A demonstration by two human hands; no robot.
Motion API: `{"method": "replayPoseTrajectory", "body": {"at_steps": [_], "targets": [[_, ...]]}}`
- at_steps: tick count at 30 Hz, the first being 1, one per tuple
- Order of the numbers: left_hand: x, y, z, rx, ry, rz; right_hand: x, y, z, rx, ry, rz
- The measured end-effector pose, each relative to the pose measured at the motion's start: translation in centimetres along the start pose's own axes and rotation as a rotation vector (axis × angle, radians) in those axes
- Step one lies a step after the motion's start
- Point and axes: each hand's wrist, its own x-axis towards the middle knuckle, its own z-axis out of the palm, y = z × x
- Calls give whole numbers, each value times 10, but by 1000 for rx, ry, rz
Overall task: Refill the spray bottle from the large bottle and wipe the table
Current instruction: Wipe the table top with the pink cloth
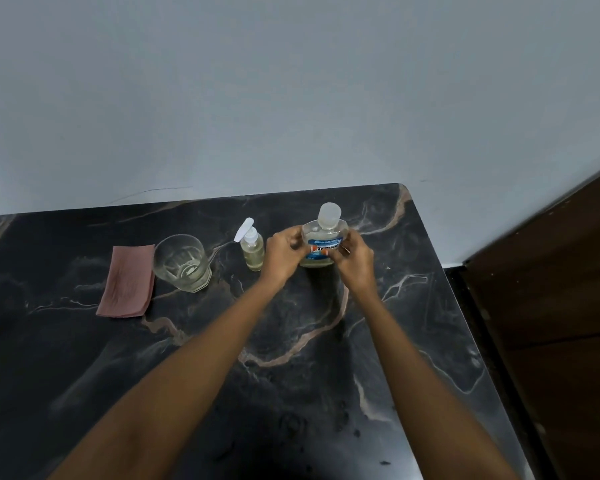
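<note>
The large clear bottle (323, 233) with a blue label and a clear cap stands upright on the dark marble table (291, 358), far centre-right. My left hand (283, 252) grips its left side and my right hand (352, 254) grips its right side. Just to the left of my left hand stands the small spray bottle (252, 249), white pump on top, with pale yellowish liquid inside. A pink folded cloth (127, 280) lies flat at the far left.
A clear drinking glass (182, 263) with a little liquid stands between the cloth and the spray bottle. A pale wall runs behind the table. A dark wooden door or panel (551, 306) is beyond the table's right edge.
</note>
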Motion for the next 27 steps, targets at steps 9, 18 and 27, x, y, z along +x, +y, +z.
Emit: {"method": "replayPoseTrajectory", "body": {"at_steps": [9,18,27], "targets": [[-1,-2,-1,-22,-11,-10,-2,1,0,-14,-25,3],[-26,1,-13,-107,34,-29,-26,-4,0,-143,117,4],[-84,-16,-38,-85,38,20,-89,-12,19,-131,66,-51]]}}
